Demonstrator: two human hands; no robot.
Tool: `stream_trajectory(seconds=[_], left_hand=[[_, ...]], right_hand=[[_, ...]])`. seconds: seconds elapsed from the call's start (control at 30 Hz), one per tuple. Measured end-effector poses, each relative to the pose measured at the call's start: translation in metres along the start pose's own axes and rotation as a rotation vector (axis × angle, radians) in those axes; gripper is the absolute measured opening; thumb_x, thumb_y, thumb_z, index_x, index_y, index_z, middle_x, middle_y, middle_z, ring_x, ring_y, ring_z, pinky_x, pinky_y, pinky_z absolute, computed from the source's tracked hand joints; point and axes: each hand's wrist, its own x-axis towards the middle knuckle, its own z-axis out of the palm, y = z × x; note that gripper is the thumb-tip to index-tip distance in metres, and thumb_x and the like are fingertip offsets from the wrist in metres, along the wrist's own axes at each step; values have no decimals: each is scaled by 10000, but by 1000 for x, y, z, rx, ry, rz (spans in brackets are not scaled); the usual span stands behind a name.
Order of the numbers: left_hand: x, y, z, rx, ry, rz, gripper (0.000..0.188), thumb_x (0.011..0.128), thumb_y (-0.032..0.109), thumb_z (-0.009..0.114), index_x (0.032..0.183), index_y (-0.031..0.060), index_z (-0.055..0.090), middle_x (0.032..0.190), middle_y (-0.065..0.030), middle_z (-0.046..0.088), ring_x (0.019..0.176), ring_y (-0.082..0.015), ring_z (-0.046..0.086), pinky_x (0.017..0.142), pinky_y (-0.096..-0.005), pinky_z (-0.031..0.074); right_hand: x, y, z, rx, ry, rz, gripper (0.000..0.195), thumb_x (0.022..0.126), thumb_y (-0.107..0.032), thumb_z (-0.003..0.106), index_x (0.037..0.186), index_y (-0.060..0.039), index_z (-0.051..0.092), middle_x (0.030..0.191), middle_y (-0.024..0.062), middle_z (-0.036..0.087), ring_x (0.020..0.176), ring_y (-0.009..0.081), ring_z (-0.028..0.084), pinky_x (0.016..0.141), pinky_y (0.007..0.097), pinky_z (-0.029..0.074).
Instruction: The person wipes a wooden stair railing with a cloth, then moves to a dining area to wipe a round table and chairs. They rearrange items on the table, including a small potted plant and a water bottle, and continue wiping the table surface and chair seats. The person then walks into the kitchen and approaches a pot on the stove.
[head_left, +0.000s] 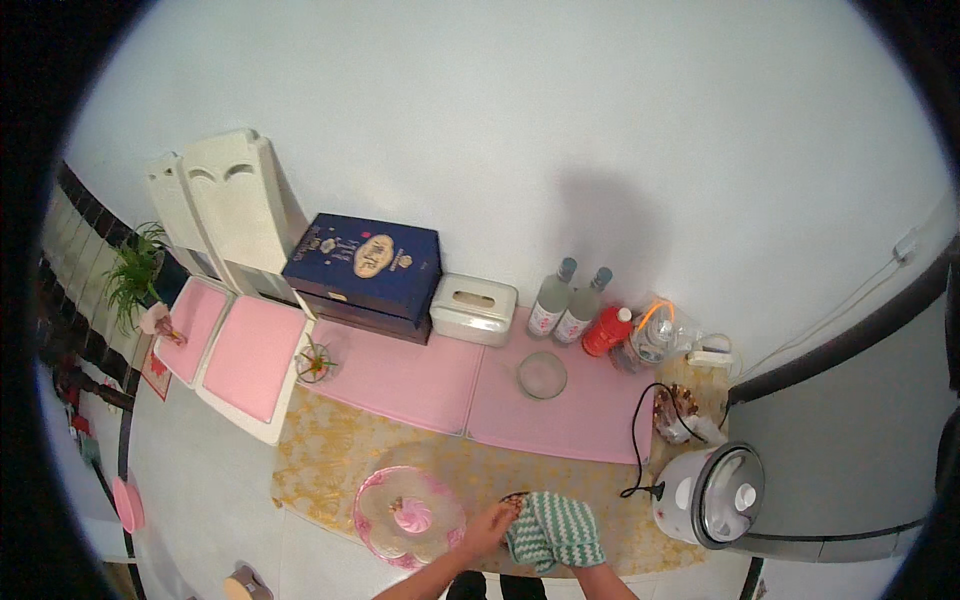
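A green-and-white striped cloth (559, 529) is draped over my right hand (589, 571); only the wrist side shows, with the fingers hidden. My left hand (489, 529) grips the edge of a brown patterned item (516, 498), most of it covered by the cloth, so its kind is unclear. Both hands are close together over the front edge of the marbled tabletop (622, 517). Left of them stands a round pink-rimmed dish (369, 525) with a clear lid and a pink knob (412, 516). A clear glass bowl (541, 375) rests on a pink mat beyond my hands.
A rice cooker (679, 495) with a black cord (636, 427) stands at right. Along the wall are a dark blue box (360, 262), a tissue box (472, 307), two glass bottles (551, 304), a red bottle (607, 330) and a power strip (709, 358). A small plant (316, 364) sits at left.
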Motion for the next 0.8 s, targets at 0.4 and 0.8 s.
stream_trajectory(seconds=[0.4,0.8], left_hand=[[-143,55,-22,27,-126,-245,294,896,222,427,1074,-4,487,929,-174,578,854,-275,574,760,-364,454],[-268,132,8,-70,262,-149,469,843,368,612,1168,40,526,1042,-106,619,974,-193,564,857,-335,433]], right_hand=[[-74,-90,-51,41,44,-339,424,834,-247,514,1233,-104,512,1181,114,549,1064,269,525,900,423,399],[-106,-158,-97,-68,-95,-777,353,895,-250,498,1188,-58,533,1151,83,578,1010,205,557,856,378,438]])
